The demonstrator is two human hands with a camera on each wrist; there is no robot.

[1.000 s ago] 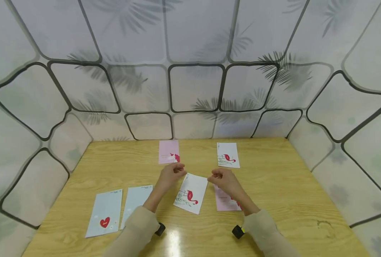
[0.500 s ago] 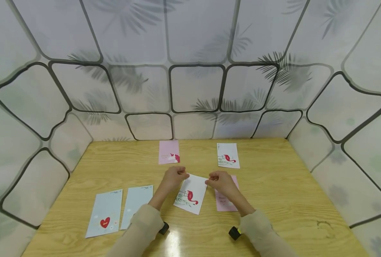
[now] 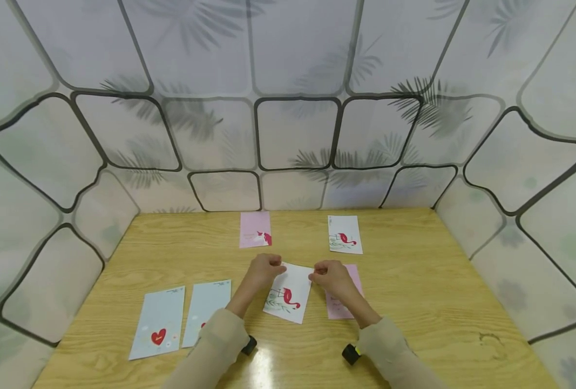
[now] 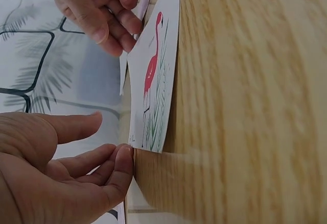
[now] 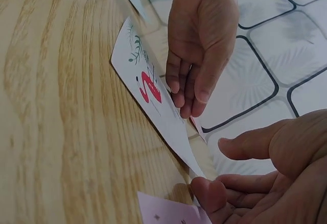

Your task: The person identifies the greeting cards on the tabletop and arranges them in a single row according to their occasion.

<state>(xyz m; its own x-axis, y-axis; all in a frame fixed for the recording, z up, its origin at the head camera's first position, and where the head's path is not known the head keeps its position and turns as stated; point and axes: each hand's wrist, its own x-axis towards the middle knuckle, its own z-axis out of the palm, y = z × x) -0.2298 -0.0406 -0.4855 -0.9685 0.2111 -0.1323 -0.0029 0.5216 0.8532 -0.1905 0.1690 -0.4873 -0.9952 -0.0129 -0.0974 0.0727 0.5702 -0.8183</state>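
Observation:
A white card with a red flamingo (image 3: 288, 296) lies tilted on the wooden table between my hands. At its far left corner is my left hand (image 3: 262, 270); the left wrist view shows the fingertips touching the edge of the card (image 4: 153, 76), the thumb held apart. My right hand (image 3: 333, 278) is at the far right corner. In the right wrist view its fingertip meets the edge of the card (image 5: 148, 89), again with the thumb away from it. Under the right hand and wrist lies a pink card (image 3: 340, 308), partly hidden.
A pink card with a unicorn (image 3: 253, 227) and another flamingo card (image 3: 344, 229) lie near the back edge. To the left are a pale blue card with a red heart (image 3: 163, 313) and a second pale blue card (image 3: 207, 302), partly covered by my left arm. Patterned cloth walls surround the table.
My left hand has shifted slightly nearer and to the right at the card's corner. My right hand has moved slightly left and nearer, uncovering more of the pink card. The flamingo card barely moves.

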